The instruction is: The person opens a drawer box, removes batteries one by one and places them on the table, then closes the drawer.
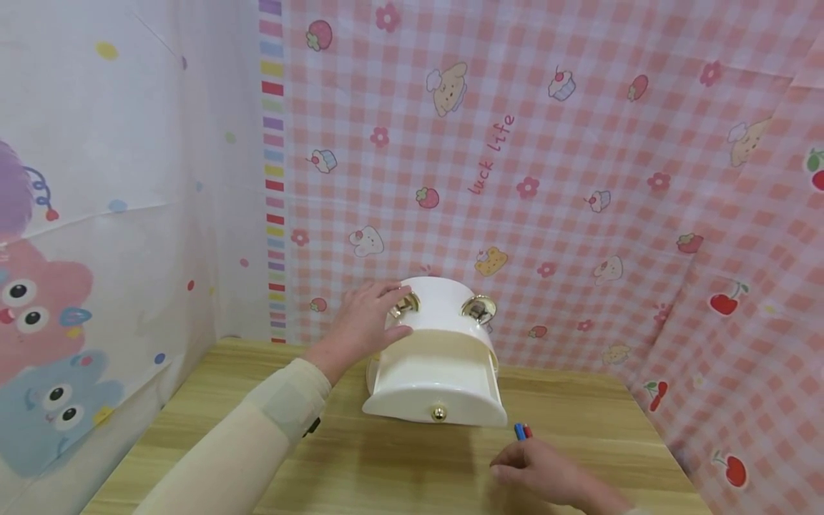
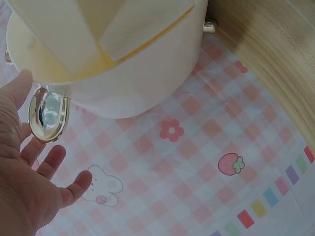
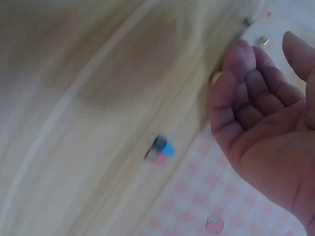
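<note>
Wood-grain tabletop (image 1: 579,411) spans lower centre of head view; pink checked cloth (image 1: 579,150) hangs upper centre to right; white cartoon-print cloth (image 1: 141,250), left.

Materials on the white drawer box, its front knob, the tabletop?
White drawer box: probably moulded plastic, smooth and slightly glossy, with thin, evenly curved walls.
Front knob: shiny gold finish with bright highlights; metal or plated plastic, can't tell.
Tabletop: streaky wood grain; solid wood or printed laminate, unclear.

Cream left sleeve (image 1: 219,450) with greyish patch (image 1: 283,403); small black piece (image 1: 312,428) beneath, perhaps buckle; hands (image 1: 363,322) bare.
</note>
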Tool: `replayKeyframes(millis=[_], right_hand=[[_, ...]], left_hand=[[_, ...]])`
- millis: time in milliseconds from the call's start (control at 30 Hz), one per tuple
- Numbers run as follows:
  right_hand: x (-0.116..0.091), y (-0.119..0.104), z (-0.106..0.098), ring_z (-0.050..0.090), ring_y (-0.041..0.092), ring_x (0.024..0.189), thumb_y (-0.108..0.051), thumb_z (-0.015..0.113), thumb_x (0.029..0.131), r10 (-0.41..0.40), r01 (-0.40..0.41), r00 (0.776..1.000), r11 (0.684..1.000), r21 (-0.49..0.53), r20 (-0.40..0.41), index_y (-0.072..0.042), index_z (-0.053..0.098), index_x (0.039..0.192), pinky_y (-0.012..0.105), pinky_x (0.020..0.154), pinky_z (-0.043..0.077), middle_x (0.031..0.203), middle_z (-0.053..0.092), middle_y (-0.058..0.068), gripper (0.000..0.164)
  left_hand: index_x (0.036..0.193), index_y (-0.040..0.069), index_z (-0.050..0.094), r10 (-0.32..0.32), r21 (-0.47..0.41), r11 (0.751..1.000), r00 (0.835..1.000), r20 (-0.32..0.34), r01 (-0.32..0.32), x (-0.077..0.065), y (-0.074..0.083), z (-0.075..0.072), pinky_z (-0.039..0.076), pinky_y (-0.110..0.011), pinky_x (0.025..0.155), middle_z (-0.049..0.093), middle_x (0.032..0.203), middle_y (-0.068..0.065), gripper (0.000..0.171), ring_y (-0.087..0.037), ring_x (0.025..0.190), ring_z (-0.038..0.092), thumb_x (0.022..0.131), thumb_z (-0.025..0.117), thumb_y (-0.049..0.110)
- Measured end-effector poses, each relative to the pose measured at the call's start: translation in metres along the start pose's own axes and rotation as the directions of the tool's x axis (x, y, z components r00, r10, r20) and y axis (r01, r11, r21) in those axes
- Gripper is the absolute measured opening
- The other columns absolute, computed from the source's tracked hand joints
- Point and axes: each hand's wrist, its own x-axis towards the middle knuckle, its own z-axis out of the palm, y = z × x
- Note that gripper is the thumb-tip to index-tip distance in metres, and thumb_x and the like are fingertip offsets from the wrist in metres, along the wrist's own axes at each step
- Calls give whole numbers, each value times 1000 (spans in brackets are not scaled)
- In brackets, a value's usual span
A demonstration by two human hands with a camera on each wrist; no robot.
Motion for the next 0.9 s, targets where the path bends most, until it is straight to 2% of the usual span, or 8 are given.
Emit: replayKeyframes(millis=[67, 200, 333, 433, 533, 633, 900], right_hand=[[-2, -9, 5, 72, 18, 93, -30, 67, 107, 36, -42, 998, 989, 140, 50, 1, 76, 121, 30, 75, 60, 107, 80, 9, 35], [-1, -24, 13, 71, 19, 94, -34, 59, 111, 47, -92, 990, 930, 356, 134, 4, 72, 127, 31, 79, 60, 109, 79, 6, 43], [3, -36, 21, 68, 10, 94, -35, 54, 113, 2, -90, 987, 834, 544, 160, 0, 72, 129, 26, 82, 59, 109, 78, -3, 42], [5, -45, 24, 68, 8, 96, -35, 50, 115, -40, -72, 987, 761, 645, 157, -5, 72, 129, 25, 84, 58, 111, 78, -5, 40], [6, -55, 26, 69, 8, 101, -37, 48, 115, -45, -72, 988, 715, 695, 149, -9, 72, 130, 25, 88, 58, 114, 78, -5, 40], [7, -67, 31, 68, 8, 101, -38, 49, 115, -26, -75, 991, 689, 721, 128, -11, 72, 130, 26, 90, 57, 114, 78, -6, 39], [16, -95, 44, 69, 6, 92, -44, 54, 112, 49, -63, 998, 647, 760, 41, -9, 75, 124, 24, 84, 58, 105, 78, -7, 42]], left_hand=[[159, 20, 52, -1, 2, 1000, 1000, 2, 1, 0, 0, 0, 43, -62, 121, 53, 161, -7, 73, -36, 149, 50, 96, 79, 47], [159, 21, 52, 2, 6, 1000, 1000, 0, -2, 0, -1, 1, 42, -62, 121, 53, 162, -7, 74, -36, 149, 50, 96, 79, 48], [160, 21, 51, 3, 5, 1000, 1000, 2, -3, 0, 0, 0, 42, -64, 121, 53, 162, -7, 74, -37, 150, 49, 96, 78, 48], [159, 20, 52, 1, 0, 1000, 1000, 2, -1, -1, 1, -1, 42, -66, 121, 53, 162, -9, 74, -40, 150, 49, 96, 79, 47], [159, 19, 52, -3, -6, 1000, 1000, 1, 3, -1, 2, -1, 42, -67, 120, 53, 162, -10, 74, -41, 150, 49, 96, 79, 47], [159, 20, 52, -6, -5, 1000, 1000, 2, 6, -1, 2, -1, 42, -66, 120, 54, 161, -9, 75, -40, 150, 49, 95, 80, 47], [159, 20, 52, -17, -22, 1000, 1000, 8, 18, -2, 2, -1, 40, -65, 122, 52, 163, -9, 74, -40, 151, 47, 96, 79, 47]])
